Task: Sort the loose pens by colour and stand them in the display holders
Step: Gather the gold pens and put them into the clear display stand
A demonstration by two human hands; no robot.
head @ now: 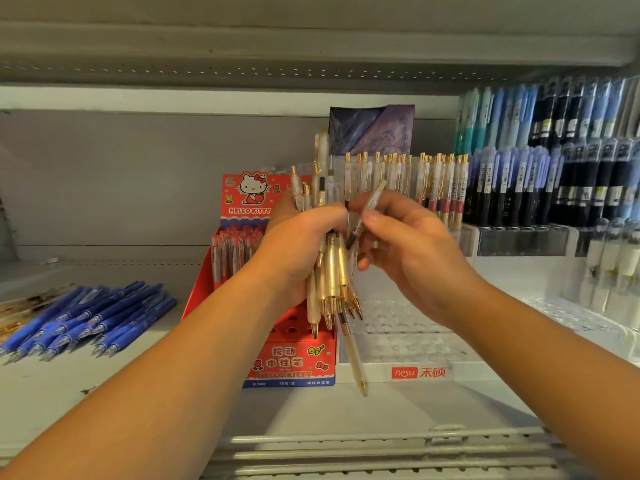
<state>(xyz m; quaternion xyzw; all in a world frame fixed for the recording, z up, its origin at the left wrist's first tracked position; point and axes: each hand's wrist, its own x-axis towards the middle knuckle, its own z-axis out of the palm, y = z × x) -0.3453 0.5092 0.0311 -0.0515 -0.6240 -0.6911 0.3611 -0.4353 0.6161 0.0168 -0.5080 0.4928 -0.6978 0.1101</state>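
Shelf [104, 382] of pale grey metal, shop fixture, with another shelf [242, 50] overhead showing a perforated strip along its front.

Left hand [298, 244] is clenched round a bundle of cream-and-gold pens [332, 271], tips down, held in the air above the displays. One pen hangs lower than the rest.

Right hand [412, 251] pinches a single pen [367, 211] between thumb and fingers, tilted, right against the bundle.

Behind the hands:
- red Hello Kitty box [294, 362], some pens standing in its back rows
- just beside it on the right, a clear holder [408, 344] with a red label
- gold-topped pens [408, 174] standing in the holder's back row

Far left, loose blue pens [90, 320] lie in a heap on the shelf. Far right, racks of blue and black pens [554, 168].
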